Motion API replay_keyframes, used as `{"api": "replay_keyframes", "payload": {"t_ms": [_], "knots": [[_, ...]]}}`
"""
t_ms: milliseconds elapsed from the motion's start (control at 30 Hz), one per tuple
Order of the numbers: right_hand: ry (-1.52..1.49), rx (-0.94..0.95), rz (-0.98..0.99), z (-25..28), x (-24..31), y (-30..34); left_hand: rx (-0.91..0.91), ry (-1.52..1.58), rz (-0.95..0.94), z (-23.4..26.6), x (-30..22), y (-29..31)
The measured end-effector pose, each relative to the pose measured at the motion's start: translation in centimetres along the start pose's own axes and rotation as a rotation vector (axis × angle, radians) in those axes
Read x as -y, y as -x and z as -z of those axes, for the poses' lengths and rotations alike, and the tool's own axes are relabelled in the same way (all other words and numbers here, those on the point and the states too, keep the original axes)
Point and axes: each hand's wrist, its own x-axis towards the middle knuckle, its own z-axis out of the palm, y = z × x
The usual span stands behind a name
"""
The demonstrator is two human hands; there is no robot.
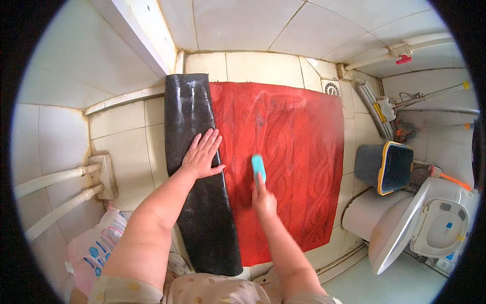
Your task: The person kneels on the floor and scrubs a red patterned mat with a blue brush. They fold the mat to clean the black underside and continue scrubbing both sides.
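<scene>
A red mat (298,137) with a raised wavy pattern lies on the tiled floor, its surface looking wet in places. Along its left side the mat is folded over, so a strip of shiny black backing (197,218) faces up. My left hand (200,158) rests flat on that backing by the fold, fingers stretched and thumb out toward the red side. In my right hand (265,201) is a turquoise scrubbing brush (258,167), held over the middle of the red pile. The brush is slightly blurred, and its bristles are hidden beneath it.
A dark bucket with a yellow rim (367,164) stands right of the mat, near a white pedestal basin (390,228). A mop (380,109) leans beyond it. A round floor drain (331,89) lies at the far corner. White pipes (55,177) and a printed plastic bag (98,248) are on the left.
</scene>
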Motion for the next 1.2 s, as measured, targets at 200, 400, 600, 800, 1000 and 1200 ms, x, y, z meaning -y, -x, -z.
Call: {"api": "replay_keyframes", "payload": {"t_ms": [200, 400, 600, 800, 1000, 1200], "knots": [[0.014, -0.107, -0.042, 2.2, 0.9, -13.2, 0.022, -0.007, -0.011, 0.4, -0.5, -1.2], [0.007, -0.125, -0.002, 1.8, 0.4, -13.3, 0.031, -0.007, -0.009, -0.1, -0.6, -0.8], [0.035, -0.065, 0.041, 1.2, -0.7, -5.2, 0.021, -0.023, 0.001, 0.2, -0.4, -0.5], [-0.002, -0.094, -0.077, 4.9, 2.1, -18.3, 0.044, -0.011, -0.006, 0.6, -1.5, -1.3], [-0.052, -0.04, -0.004, 0.4, 0.2, -1.9, 0.027, -0.019, 0.01, 0.1, -0.5, -0.4], [0.0, 0.011, -0.046, 3.4, 2.7, -14.5, 0.025, -0.027, -0.007, 0.2, -0.7, -0.7]]}}
